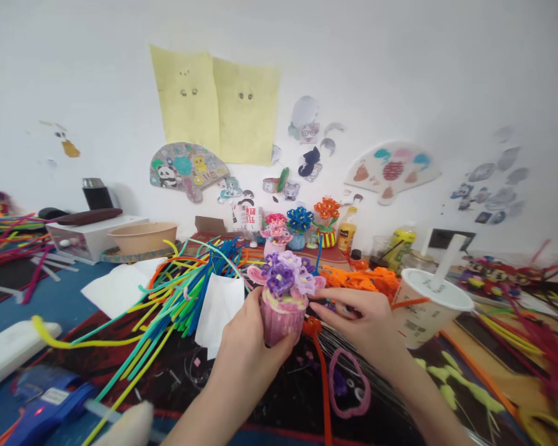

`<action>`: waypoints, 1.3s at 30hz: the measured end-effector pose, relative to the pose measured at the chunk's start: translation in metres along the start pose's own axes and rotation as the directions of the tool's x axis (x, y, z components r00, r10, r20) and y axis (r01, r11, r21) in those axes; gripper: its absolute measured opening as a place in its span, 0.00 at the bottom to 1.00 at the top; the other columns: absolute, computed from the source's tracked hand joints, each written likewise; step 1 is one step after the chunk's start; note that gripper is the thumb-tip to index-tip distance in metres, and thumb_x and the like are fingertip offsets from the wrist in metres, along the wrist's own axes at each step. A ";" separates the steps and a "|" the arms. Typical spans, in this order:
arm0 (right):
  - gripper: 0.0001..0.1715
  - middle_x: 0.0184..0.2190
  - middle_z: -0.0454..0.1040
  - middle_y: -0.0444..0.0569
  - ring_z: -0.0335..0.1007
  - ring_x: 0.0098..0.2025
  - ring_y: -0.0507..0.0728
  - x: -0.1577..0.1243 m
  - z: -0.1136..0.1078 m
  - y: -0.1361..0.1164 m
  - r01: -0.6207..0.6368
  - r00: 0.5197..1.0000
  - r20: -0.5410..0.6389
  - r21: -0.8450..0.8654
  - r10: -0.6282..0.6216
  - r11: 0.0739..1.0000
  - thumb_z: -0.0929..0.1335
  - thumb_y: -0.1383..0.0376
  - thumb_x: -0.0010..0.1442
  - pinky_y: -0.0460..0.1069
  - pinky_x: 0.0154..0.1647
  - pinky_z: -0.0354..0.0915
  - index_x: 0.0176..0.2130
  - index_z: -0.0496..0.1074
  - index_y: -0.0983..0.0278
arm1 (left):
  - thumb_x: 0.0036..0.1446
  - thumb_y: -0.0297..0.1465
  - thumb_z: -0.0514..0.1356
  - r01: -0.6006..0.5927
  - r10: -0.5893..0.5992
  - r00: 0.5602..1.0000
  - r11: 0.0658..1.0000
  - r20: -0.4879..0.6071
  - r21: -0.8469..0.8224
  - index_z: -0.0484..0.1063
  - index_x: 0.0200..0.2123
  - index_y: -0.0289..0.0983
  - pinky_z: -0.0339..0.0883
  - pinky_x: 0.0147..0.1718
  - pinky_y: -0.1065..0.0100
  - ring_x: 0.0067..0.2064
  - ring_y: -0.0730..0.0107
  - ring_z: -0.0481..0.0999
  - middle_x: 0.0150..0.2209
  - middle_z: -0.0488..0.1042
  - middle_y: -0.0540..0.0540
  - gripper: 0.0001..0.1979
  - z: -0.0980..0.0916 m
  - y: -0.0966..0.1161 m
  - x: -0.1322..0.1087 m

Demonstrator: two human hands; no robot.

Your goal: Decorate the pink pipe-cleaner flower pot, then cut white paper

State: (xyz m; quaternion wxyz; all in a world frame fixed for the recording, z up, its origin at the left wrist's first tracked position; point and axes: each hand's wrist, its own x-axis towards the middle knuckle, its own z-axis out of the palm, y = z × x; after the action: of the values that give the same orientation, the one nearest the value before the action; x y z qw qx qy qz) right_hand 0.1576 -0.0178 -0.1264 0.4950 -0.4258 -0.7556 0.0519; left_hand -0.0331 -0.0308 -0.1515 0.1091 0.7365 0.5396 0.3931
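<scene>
A small pink flowerpot (283,319) made of fuzzy pipe cleaners is held upright in my left hand (247,331), whose fingers and thumb wrap around its side. Purple and lilac pipe-cleaner flowers (286,272) fill its top, with pink loops at the sides. My right hand (360,319) is at the pot's right, thumb and index finger reaching to a pink loop by the rim; whether they grip it is hard to make out. Below the hands lie a pink pipe-cleaner ring (366,396) and an orange pipe cleaner (324,390).
Loose pipe cleaners (186,303) spread on the left, near a blue glue gun (51,402). A lidded drink cup (416,316) with a straw stands close to my right hand. Finished flower pots (328,238) and a yellow bottle (347,230) line the wall.
</scene>
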 end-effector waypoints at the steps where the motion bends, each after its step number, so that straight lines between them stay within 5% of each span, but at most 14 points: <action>1: 0.09 0.13 0.64 0.40 0.51 0.16 0.50 0.000 0.000 0.001 -0.001 1.000 0.005 0.001 0.001 1.000 0.71 0.61 0.56 0.46 0.18 0.55 0.32 0.81 0.63 | 0.52 0.36 0.63 -0.001 0.001 1.000 1.000 0.003 0.006 0.59 0.52 0.35 0.73 0.31 0.59 0.39 0.53 0.81 0.40 0.79 0.38 0.27 0.000 0.000 0.000; 17: 0.11 0.15 0.59 0.40 0.50 0.18 0.50 0.001 0.000 0.003 -0.097 0.991 0.094 0.036 0.093 0.995 0.68 0.61 0.58 0.47 0.20 0.50 0.31 0.80 0.63 | 0.51 0.34 0.63 0.088 -0.090 0.992 0.996 0.086 0.033 0.59 0.52 0.33 0.71 0.32 0.58 0.42 0.46 0.81 0.39 0.79 0.36 0.27 0.001 -0.002 0.001; 25: 0.07 0.15 0.48 0.36 0.44 0.19 0.49 0.000 -0.002 0.005 -0.123 0.974 0.199 0.082 0.105 0.989 0.69 0.66 0.55 0.47 0.22 0.47 0.27 0.77 0.64 | 0.48 0.30 0.65 0.086 -0.083 0.989 0.996 0.125 -0.020 0.58 0.51 0.36 0.72 0.32 0.59 0.40 0.48 0.81 0.39 0.79 0.37 0.28 0.008 -0.012 0.001; 29: 0.09 0.15 0.47 0.36 0.41 0.19 0.49 0.001 -0.012 0.008 -0.220 0.956 0.231 0.148 0.182 0.964 0.70 0.63 0.54 0.47 0.22 0.43 0.26 0.77 0.64 | 0.39 0.26 0.69 0.058 -0.052 0.994 0.997 0.099 -0.057 0.60 0.54 0.37 0.72 0.44 0.54 0.50 0.49 0.77 0.50 0.75 0.36 0.38 -0.007 -0.017 0.000; 31: 0.10 0.15 0.48 0.36 0.41 0.19 0.48 0.001 -0.014 0.007 -0.299 0.942 0.221 0.219 0.251 0.929 0.71 0.61 0.53 0.47 0.21 0.41 0.25 0.77 0.64 | 0.38 0.26 0.69 0.047 -0.043 0.995 0.998 0.090 -0.043 0.66 0.50 0.39 0.72 0.42 0.58 0.45 0.55 0.78 0.46 0.77 0.42 0.33 -0.024 -0.018 0.000; 34: 0.12 0.15 0.50 0.37 0.42 0.19 0.48 -0.001 -0.009 0.003 -0.378 0.925 0.203 0.388 0.322 0.840 0.73 0.58 0.52 0.47 0.21 0.39 0.25 0.77 0.65 | 0.46 0.33 0.67 0.016 -0.015 1.000 0.999 -0.002 0.033 0.71 0.28 0.40 0.68 0.25 0.70 0.25 0.68 0.74 0.24 0.73 0.53 0.08 -0.047 -0.017 -0.003; 39: 0.14 0.14 0.51 0.37 0.42 0.19 0.47 -0.007 0.010 -0.011 -0.424 0.903 0.244 0.634 0.353 0.647 0.75 0.55 0.50 0.46 0.20 0.41 0.26 0.79 0.64 | 0.56 0.37 0.62 -0.178 0.176 0.939 0.984 -0.297 0.020 0.67 0.24 0.41 0.55 0.14 0.78 0.15 0.80 0.62 0.16 0.63 0.60 0.11 -0.044 -0.002 -0.010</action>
State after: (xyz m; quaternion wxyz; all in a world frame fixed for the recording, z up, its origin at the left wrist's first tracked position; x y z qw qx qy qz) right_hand 0.1444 -0.0261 -0.1314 0.5542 -0.3662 -0.5990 0.4471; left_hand -0.0661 -0.0498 -0.1283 -0.0065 0.7140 0.4802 0.5095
